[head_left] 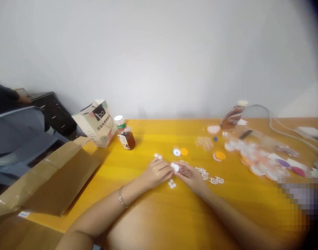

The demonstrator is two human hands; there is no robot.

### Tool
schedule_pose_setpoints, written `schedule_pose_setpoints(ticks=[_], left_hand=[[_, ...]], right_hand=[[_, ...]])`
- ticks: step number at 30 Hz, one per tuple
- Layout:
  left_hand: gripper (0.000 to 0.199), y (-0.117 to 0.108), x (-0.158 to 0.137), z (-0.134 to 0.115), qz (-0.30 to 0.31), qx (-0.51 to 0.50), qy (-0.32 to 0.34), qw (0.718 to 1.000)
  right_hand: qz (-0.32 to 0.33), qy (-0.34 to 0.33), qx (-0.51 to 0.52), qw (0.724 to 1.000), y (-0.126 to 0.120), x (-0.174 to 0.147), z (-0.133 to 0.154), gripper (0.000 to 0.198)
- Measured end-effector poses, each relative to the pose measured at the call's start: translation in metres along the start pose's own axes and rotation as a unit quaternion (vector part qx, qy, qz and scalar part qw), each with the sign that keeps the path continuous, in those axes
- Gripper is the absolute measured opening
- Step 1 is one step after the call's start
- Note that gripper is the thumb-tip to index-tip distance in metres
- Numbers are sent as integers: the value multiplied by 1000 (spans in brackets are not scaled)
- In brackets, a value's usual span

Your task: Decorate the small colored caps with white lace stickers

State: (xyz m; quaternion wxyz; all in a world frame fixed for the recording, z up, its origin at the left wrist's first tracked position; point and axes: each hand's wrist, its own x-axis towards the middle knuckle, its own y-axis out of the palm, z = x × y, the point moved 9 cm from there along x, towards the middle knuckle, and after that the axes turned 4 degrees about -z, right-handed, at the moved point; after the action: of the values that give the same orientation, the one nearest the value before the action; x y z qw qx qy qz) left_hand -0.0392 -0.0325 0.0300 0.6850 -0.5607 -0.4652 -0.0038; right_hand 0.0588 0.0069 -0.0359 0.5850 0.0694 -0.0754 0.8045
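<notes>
Over the table [148,225], a small white round piece [175,167] is between my two hands. My left hand [158,172], with a bracelet on its wrist, is closed, its fingertips pinched at the piece's left edge. From the other side, my right hand [191,176] grips it between thumb and fingers. Blur hides the piece's exact kind. Just below lie several small white discs [172,184], and a few more white discs [158,156] sit beyond my left hand. White wheel-shaped cut-outs [216,180] rest beside my right hand.
Beyond my hands lie a blue-rimmed white disc [177,152] and orange discs [184,152]. Clear plastic packs [260,159] spread at right, near a brown drink bottle [232,116]. At left stand another bottle [125,134], a paper gift bag [96,123] and a brown paper bag [51,180].
</notes>
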Motion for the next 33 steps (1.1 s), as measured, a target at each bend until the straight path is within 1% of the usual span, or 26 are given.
schedule_pose_setpoints(ticks=[6,10,15,22,26,30,33], left_hand=[[14,2,-5,-10,-10,59,52,997],[13,-1,-6,-14,-6,72,86,994],[14,-2,-6,-21,15,71,124,990],[15,1,-7,-17,15,55,109,992],[16,0,-7,-18,-2,45,114,992],[17,1,-8,-17,3,35,121,992],[19,3,-9,-12,9,19,102,995]], right_hand=[[12,21,38,999,3,-1,-3,34],[11,30,51,998,2,-1,-4,35],[14,36,66,997,2,-1,-3,34],[23,42,70,996,3,0,-4,34],[19,45,75,996,3,0,-1,34],[13,48,71,996,2,0,2,34],[11,48,71,996,1,0,1,35]])
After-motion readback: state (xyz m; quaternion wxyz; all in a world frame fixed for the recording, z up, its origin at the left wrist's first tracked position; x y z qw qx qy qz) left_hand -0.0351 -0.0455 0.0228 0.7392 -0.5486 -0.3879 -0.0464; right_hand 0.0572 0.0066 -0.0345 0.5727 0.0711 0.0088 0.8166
